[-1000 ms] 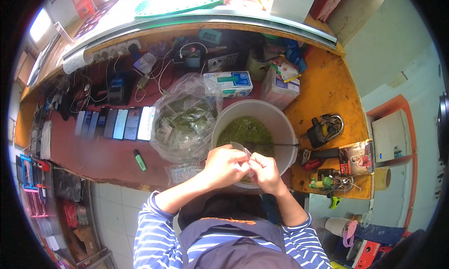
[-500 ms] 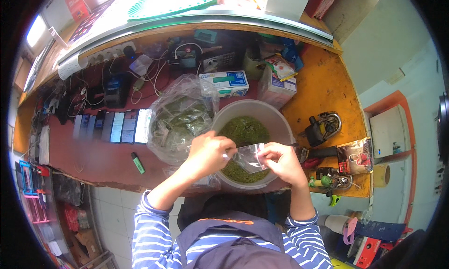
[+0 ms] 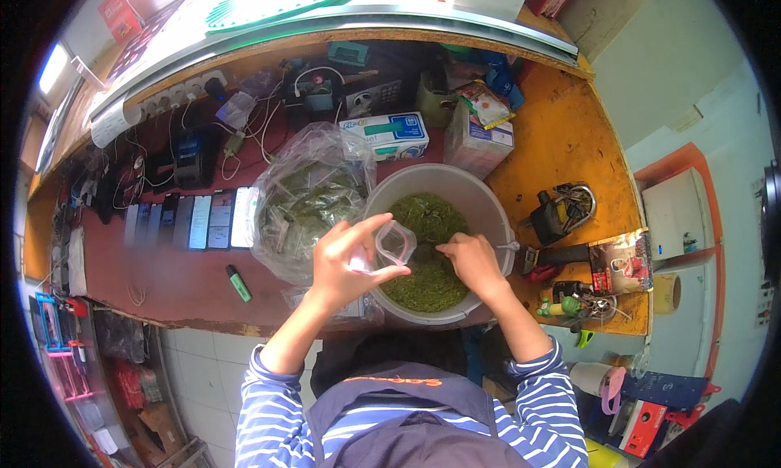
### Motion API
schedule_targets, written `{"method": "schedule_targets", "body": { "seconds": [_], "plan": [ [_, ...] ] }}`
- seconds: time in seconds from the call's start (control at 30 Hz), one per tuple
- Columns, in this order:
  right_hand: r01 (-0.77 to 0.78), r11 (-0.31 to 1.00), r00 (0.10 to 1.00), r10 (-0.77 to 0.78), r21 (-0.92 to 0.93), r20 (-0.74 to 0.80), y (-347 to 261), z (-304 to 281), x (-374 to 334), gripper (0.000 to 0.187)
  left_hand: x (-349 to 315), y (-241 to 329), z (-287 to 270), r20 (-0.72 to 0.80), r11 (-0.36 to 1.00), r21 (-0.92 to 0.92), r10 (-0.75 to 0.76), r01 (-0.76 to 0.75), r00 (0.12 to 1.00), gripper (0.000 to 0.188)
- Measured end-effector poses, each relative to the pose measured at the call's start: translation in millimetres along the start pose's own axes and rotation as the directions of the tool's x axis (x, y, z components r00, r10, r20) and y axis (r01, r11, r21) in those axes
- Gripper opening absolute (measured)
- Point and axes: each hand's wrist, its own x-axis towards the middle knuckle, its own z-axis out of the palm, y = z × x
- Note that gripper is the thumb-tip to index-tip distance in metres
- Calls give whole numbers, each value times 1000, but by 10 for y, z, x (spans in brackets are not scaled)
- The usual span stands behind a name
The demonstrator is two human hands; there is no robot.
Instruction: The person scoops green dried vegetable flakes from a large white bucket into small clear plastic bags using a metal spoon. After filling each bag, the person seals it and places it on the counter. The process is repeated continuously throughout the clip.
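Observation:
My left hand (image 3: 342,264) holds a small clear plastic bag (image 3: 395,243), its mouth spread wide between thumb and fingers. The bag is above the left side of a whitish plastic bucket (image 3: 494,212). Finely chopped green dry material (image 3: 427,293) fills the lower part of the bucket. Down inside it, my right hand (image 3: 474,263) has its fingers pinched together at the green heap. What they grip, if anything, is hidden. Beside the bucket on the left stands a large clear plastic bag (image 3: 313,199) with more green material in it.
Several phones (image 3: 198,221) lie in a row at the left, near a green marker (image 3: 238,282). Behind the bucket are a blue-and-white box (image 3: 394,136) and a taller carton (image 3: 478,145). A padlock (image 3: 561,216) rests to the right. Cables (image 3: 264,130) tangle at the back.
Both hands were on the small bag. My right hand has let go of it and moved down into the bucket, while my left hand now spreads the bag's mouth.

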Motion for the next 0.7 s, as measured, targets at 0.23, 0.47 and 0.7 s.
{"method": "schedule_targets", "body": {
  "seconds": [0.23,0.47,0.7],
  "plan": [
    [5,998,998,-1,-58,56,-242,-233,-198,16,-85,-59,-182,-45,984,-151,-99,91,994,80],
    [-75,921,982,2,383,188,-400,-368,-242,13,-7,-17,-103,-65,980,-182,-93,80,994,74],
    [-399,695,917,307,599,254,-151,-651,-191,19,59,-122,-113,-149,983,-182,-38,11,988,69]
  ]
}}
